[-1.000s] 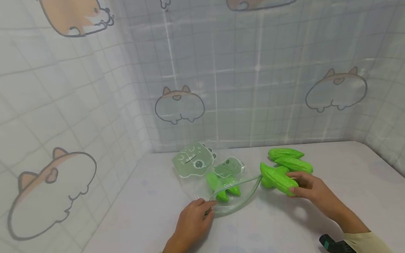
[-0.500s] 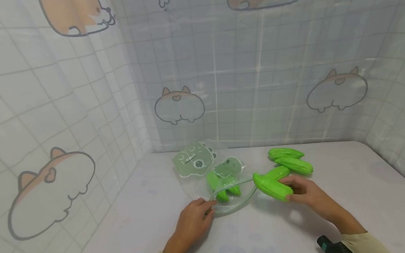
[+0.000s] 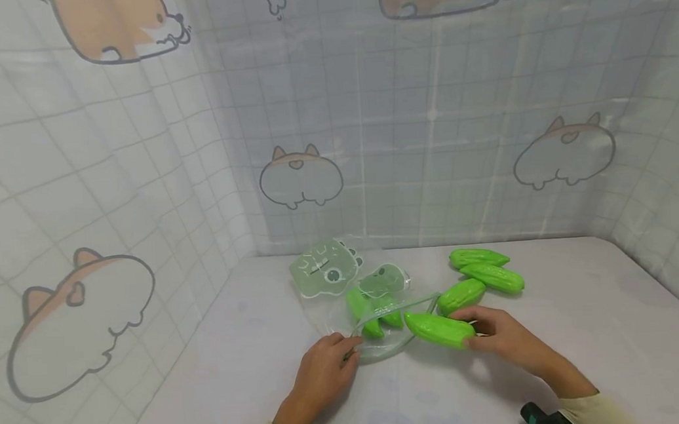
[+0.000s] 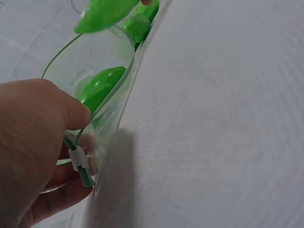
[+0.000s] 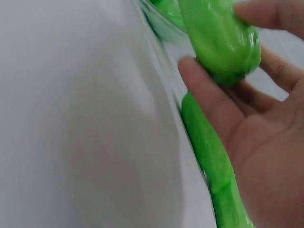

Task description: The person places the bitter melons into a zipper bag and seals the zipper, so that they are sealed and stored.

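Observation:
My left hand [image 3: 325, 365] grips the corner of a clear zip bag [image 3: 323, 273] with a green cartoon print, next to its white slider [image 4: 79, 156]. The mouth of the bag gapes to the right. Several green pieces [image 4: 100, 89] lie inside it. My right hand [image 3: 507, 339] holds a glossy, ridged green toy cucumber [image 3: 440, 330] by its blunt end, between thumb and fingers. Its pointed end is at the bag's mouth, above the rim in the left wrist view. Behind the right hand a similar toy cucumber [image 3: 461, 297] lies on the table.
Two more green toy cucumbers [image 3: 493, 277] lie farther back on the right of the white table [image 3: 588, 306]. A grid-patterned curtain [image 3: 428, 133] with cartoon dogs encloses the table at the back and sides.
My right hand has carried the toy cucumber left and toward me, from above the other ones to the bag's mouth. My left hand has stayed in place on the bag.

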{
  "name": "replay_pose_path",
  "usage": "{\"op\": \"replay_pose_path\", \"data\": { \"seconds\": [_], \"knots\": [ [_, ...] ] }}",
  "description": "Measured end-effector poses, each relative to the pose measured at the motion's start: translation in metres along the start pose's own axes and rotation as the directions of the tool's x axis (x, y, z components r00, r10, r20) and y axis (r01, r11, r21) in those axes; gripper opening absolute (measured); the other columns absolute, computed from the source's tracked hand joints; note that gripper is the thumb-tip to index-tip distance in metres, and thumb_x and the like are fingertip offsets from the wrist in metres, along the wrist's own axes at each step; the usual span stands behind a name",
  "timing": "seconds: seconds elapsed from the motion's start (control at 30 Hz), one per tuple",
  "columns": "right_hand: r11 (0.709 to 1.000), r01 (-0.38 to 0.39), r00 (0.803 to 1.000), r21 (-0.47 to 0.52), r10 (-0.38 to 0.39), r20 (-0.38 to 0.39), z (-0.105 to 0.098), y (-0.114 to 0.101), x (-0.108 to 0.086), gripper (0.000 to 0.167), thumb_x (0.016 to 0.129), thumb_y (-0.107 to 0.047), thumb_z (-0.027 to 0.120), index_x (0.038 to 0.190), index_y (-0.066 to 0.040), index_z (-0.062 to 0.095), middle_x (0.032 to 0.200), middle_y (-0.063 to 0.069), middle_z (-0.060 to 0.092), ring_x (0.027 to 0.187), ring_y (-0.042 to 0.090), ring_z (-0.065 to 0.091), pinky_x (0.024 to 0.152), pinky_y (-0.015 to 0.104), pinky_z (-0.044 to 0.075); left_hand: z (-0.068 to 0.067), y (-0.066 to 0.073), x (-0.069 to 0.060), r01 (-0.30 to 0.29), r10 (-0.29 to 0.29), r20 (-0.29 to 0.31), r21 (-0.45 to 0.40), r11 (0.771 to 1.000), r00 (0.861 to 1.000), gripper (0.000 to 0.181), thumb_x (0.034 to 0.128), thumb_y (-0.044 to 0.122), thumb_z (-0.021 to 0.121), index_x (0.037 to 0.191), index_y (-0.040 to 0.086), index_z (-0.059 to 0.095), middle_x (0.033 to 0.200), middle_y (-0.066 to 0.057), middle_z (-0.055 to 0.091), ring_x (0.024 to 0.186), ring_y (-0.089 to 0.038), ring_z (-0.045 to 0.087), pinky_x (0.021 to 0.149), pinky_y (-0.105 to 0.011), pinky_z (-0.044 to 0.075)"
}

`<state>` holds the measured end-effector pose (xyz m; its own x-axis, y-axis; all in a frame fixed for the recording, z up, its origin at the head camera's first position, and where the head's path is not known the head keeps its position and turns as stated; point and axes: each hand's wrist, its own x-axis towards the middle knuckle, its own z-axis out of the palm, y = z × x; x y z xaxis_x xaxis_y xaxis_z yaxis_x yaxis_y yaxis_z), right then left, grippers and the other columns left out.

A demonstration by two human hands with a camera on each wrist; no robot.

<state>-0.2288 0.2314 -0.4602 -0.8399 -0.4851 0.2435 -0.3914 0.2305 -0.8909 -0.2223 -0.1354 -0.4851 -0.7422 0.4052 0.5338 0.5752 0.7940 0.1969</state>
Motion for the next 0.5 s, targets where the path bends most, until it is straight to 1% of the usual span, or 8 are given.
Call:
{"op": "replay_pose_path", "data": {
  "seconds": [0.13, 0.3, 0.4, 0.5],
  "knots": [
    [0.999, -0.034, 0.999, -0.029, 0.033, -0.016, 0.009, -0.002, 0.005, 0.044, 0.093, -0.01, 0.069, 0.133, 0.004, 0.058, 0.133, 0.024, 0.055, 0.109, 0.024, 0.062, 0.086, 0.028, 0.052, -0.001, 0.0, -0.001, 0.001, -0.001, -0.008, -0.001, 1.0, 1.0, 0.022, 0.0872, 0.017, 0.075, 0.109, 0.019, 0.078, 0.085, 0.008, 0.062, 0.076, -0.009, 0.058, 0.063, -0.029, 0.049],
    [0.998, -0.037, 0.999, -0.055, 0.036, -0.01, 0.02, -0.002, 0.009, 0.044, 0.093, -0.012, 0.07, 0.133, 0.004, 0.058, 0.133, 0.023, 0.056, 0.113, 0.034, 0.059, 0.088, 0.027, 0.052, 0.0, -0.001, -0.001, 0.003, -0.003, -0.013, -0.004, 1.0, 1.0, 0.022, 0.0873, 0.018, 0.075, 0.109, 0.02, 0.078, 0.085, 0.009, 0.062, 0.077, -0.01, 0.058, 0.064, -0.03, 0.05],
    [0.998, -0.047, 0.999, -0.05, 0.047, -0.005, 0.024, -0.003, 0.009, 0.046, 0.093, -0.013, 0.07, 0.133, 0.004, 0.057, 0.134, 0.024, 0.055, 0.115, 0.038, 0.057, 0.088, 0.027, 0.051, 0.001, -0.001, -0.002, 0.002, -0.002, -0.009, -0.007, 1.0, 1.0, 0.022, 0.0873, 0.018, 0.076, 0.109, 0.02, 0.078, 0.085, 0.009, 0.062, 0.076, -0.009, 0.057, 0.063, -0.029, 0.049],
    [0.996, -0.057, 0.998, -0.063, 0.056, -0.02, 0.027, -0.003, 0.009, 0.047, 0.092, -0.015, 0.071, 0.133, 0.004, 0.057, 0.134, 0.023, 0.055, 0.117, 0.038, 0.056, 0.089, 0.027, 0.051, 0.002, -0.002, -0.001, -0.001, 0.001, -0.002, -0.011, 1.0, 1.0, 0.022, 0.0876, 0.019, 0.076, 0.11, 0.019, 0.078, 0.085, 0.009, 0.062, 0.074, -0.007, 0.054, 0.062, -0.028, 0.048]
  ]
}}
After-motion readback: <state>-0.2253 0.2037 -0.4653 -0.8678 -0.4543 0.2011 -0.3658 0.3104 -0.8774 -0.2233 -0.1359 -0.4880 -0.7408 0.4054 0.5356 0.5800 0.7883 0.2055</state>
